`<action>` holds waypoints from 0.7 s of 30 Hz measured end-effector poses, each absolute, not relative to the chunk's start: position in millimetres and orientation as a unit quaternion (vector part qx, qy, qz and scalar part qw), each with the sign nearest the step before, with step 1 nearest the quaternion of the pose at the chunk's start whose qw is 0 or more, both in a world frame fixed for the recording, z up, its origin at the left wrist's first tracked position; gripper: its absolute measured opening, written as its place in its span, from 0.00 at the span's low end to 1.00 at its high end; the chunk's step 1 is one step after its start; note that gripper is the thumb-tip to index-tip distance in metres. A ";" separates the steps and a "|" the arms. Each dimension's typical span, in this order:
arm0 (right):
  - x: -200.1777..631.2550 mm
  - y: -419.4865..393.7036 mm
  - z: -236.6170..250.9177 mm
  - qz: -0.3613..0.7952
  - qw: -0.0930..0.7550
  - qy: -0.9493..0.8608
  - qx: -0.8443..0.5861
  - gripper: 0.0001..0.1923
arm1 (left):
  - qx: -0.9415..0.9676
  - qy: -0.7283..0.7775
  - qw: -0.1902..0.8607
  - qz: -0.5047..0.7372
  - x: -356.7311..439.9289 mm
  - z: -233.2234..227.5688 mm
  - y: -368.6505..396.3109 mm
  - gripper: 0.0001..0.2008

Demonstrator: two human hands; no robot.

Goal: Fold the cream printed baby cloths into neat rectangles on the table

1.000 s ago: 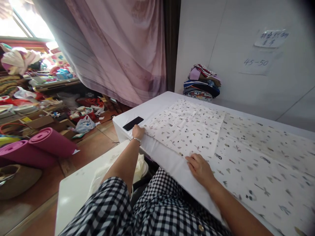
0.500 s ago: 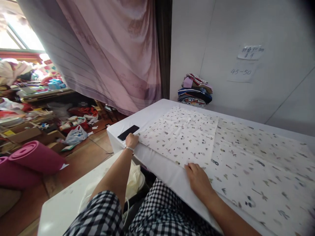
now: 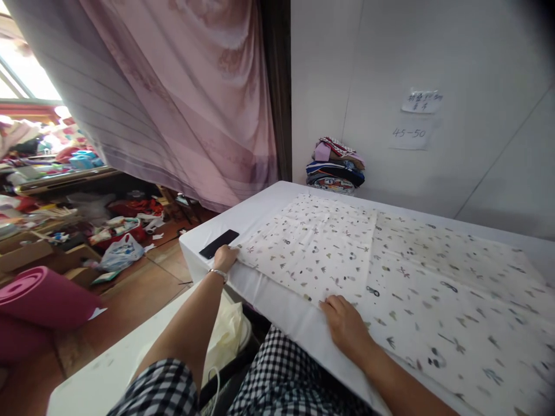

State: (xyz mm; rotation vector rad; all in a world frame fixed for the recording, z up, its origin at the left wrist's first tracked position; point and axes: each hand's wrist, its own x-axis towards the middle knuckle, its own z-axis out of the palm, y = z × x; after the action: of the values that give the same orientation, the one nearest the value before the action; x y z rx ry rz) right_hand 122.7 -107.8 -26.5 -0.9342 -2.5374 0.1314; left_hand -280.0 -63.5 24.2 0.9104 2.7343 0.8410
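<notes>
A white cloth (image 3: 303, 248) printed with small leaf and rainbow motifs lies spread on the white-covered table (image 3: 255, 211). Its near left corner is in the closed fingers of my left hand (image 3: 224, 259), which wears a bracelet. Just beyond that hand lies a black phone (image 3: 218, 244). My right hand (image 3: 344, 325) rests at the cloth's near edge, its fingers curled over and gripping the fabric. Crease lines cross the cloth, and its far right part runs into the dark edge of the view.
Folded fabrics (image 3: 335, 167) are stacked by the grey wall, which bears paper signs (image 3: 410, 134). A pink curtain (image 3: 195, 104) hangs behind the table. At lower left is a white surface (image 3: 108, 370) with a pale bag (image 3: 225, 332). Pink rolls (image 3: 47, 297) and clutter fill the floor.
The view has turned slightly, so everything sits a little lower and further left. Both hands keep their places on the cloth's near edge.
</notes>
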 end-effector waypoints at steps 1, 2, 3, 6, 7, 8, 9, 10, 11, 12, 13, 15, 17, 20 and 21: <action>122.5 -109.2 -25.1 0.054 0.214 -0.916 -0.334 0.14 | 0.304 0.909 0.069 0.277 -280.5 23.9 -64.8 0.05; 122.2 -110.8 -23.6 0.063 0.213 -0.918 -0.330 0.14 | 0.305 0.909 0.066 0.275 -280.7 23.5 -66.0 0.06; 121.9 -112.5 -22.0 0.072 0.211 -0.919 -0.324 0.14 | 0.305 0.910 0.060 0.274 -280.5 23.1 -67.0 0.07; 120.8 -115.8 -18.9 0.092 0.212 -0.920 -0.317 0.15 | 0.306 0.912 0.050 0.268 -279.0 22.6 -68.1 0.10; 120.6 -116.0 -18.6 0.095 0.214 -0.919 -0.317 0.16 | 0.307 0.913 0.051 0.265 -278.5 22.9 -68.0 0.11; 120.4 -115.9 -18.6 0.096 0.215 -0.919 -0.316 0.16 | 0.307 0.914 0.053 0.262 -278.2 23.5 -67.8 0.11; 120.4 -115.6 -18.7 0.097 0.214 -0.919 -0.317 0.17 | 0.305 0.915 0.055 0.260 -278.0 24.3 -67.7 0.11; 120.3 -115.3 -18.7 0.098 0.211 -0.919 -0.317 0.17 | 0.302 0.916 0.056 0.258 -277.9 25.3 -67.7 0.11; 120.3 -115.0 -18.6 0.098 0.206 -0.920 -0.319 0.17 | 0.299 0.917 0.055 0.257 -277.7 26.1 -67.9 0.12; 120.3 -114.8 -18.3 0.099 0.200 -0.920 -0.321 0.17 | 0.296 0.919 0.054 0.256 -277.5 26.9 -68.2 0.13; 120.3 -114.8 -17.7 0.099 0.195 -0.921 -0.324 0.17 | 0.294 0.920 0.052 0.255 -277.1 27.4 -68.5 0.14; 120.0 -115.2 -15.7 0.097 0.187 -0.922 -0.325 0.16 | 0.297 0.920 0.050 0.250 -276.0 27.7 -68.8 0.14; 119.6 -115.5 -13.5 0.098 0.180 -0.924 -0.323 0.15 | 0.308 0.919 0.051 0.240 -275.2 27.5 -68.1 0.13; 118.7 -115.2 -12.0 0.102 0.172 -0.925 -0.322 0.14 | 0.322 0.917 0.060 0.228 -276.6 28.2 -66.0 0.10; 118.4 -114.9 -12.4 0.100 0.172 -0.925 -0.324 0.13 | 0.326 0.916 0.064 0.225 -277.9 28.7 -65.4 0.08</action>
State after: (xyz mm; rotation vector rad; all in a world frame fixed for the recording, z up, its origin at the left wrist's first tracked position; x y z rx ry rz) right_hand 118.4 -114.9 -12.4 -0.9180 -2.6248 0.2836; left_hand -277.9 -65.4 28.7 0.9846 2.7658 0.6796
